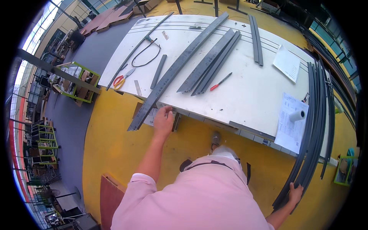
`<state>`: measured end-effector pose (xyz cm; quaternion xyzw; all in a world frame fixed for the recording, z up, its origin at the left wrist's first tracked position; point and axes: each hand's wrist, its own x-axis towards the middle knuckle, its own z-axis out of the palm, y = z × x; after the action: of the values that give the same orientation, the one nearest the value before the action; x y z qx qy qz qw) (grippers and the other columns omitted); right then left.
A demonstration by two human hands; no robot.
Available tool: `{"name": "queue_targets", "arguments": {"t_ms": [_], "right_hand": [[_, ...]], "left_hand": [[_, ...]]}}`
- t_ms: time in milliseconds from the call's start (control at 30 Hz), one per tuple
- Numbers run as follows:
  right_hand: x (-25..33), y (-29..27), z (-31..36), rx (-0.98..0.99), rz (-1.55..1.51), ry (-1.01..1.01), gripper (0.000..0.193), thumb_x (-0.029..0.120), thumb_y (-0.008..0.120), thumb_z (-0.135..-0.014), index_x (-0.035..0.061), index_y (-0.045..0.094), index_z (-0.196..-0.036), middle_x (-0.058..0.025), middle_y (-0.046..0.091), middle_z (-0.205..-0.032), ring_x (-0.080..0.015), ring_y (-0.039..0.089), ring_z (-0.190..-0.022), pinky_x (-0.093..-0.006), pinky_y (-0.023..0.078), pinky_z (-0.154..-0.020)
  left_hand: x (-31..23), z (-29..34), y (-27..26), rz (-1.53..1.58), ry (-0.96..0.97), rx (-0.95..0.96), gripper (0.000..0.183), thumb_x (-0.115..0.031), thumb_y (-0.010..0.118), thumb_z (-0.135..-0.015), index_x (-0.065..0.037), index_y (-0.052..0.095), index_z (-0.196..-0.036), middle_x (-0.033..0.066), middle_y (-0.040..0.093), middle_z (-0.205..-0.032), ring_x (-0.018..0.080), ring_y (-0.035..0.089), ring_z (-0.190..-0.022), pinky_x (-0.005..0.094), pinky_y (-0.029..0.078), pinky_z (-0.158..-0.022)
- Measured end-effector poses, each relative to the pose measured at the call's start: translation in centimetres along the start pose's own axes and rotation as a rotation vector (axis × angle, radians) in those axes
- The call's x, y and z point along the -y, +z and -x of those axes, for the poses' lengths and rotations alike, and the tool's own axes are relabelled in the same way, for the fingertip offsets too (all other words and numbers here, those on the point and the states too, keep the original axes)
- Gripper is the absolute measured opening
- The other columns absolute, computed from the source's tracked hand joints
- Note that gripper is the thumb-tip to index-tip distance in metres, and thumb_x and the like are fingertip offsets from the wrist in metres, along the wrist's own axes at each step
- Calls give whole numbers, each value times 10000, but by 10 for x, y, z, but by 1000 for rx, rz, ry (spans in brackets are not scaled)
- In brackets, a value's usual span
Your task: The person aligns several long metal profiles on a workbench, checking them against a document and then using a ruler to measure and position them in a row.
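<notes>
My right hand (295, 193) is at the near right, its thumb and fingers around the end of a bundle of long dark grey profile strips (314, 115). The bundle lies along the right side of the white worktable (253, 88), and its near end hangs past the edge. My left hand (163, 122) is at the front edge of the table, fingers loosely bent and apart, with nothing visible in it. Close to its left, a long grey profile (172, 74) lies diagonally and overhangs the edge. Shorter grey profiles (209, 63) lie to its right.
Red-and-yellow-handled pliers (119, 81), a red-and-black pen (221, 81), a looped black cord (147, 53) and a short grey strip (158, 71) lie on the table. A white roll (297, 115) rests on printed sheets (289, 132). Green-framed carts (78, 82) stand at left.
</notes>
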<state>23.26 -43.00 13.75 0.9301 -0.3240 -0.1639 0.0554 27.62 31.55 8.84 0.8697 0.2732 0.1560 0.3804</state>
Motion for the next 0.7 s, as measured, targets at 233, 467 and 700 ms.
{"name": "queue_targets", "arguments": {"t_ms": [233,467,700], "right_hand": [[150,-71,-57,-224,-557,-413,394,208,655,-1047,-19,633,-1368,-151,697,-1244,-283,687,-1053,-390,539,-938],[551,-118,42,262,-670,-958,598,293,705,-989,66,546,-1519,-169,715,-1292,-233,699,-963,-372,564,-875],[755,-102,49,-3,-496,-679,880,520,667,-990,-41,368,-1597,-270,460,-1582,-408,547,-1401,-456,453,-1156]], "left_hand": [[47,-93,-26,-655,37,-74,614,-315,726,-932,-60,544,-1460,158,547,-1448,359,487,-1369,551,386,-1099],[51,-133,-29,-683,78,21,696,-405,770,-899,-20,553,-1436,170,587,-1289,363,554,-1206,508,445,-1007],[98,-149,-70,-531,85,77,690,-393,789,-893,7,545,-1399,210,574,-1231,399,553,-1160,520,477,-980]]}}
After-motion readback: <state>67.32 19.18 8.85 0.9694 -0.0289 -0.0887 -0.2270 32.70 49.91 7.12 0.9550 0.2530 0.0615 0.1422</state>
